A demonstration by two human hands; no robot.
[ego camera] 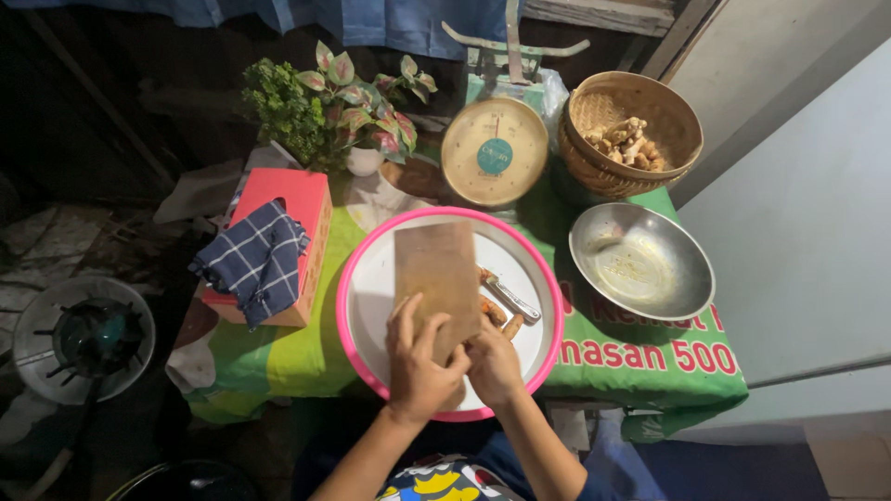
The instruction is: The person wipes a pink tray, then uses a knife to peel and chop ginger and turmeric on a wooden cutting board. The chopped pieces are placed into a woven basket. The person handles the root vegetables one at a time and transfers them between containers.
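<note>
A wooden cutting board [436, 269] lies on a round white tray with a pink rim [357, 278]. My left hand [419, 362] rests on the board's near end, fingers spread over it. My right hand [494, 364] grips the board's near right corner. Beside the board on the tray lie a small knife [512, 299] and a few orange-brown root pieces [497, 314].
A steel bowl [640, 262] sits right of the tray. Behind stand a woven basket of pale roots [631, 130], a kitchen scale [494, 150] and a potted plant [357, 111]. A red box with a checked cloth [264, 255] is at left. A stove burner [83, 336] sits below left.
</note>
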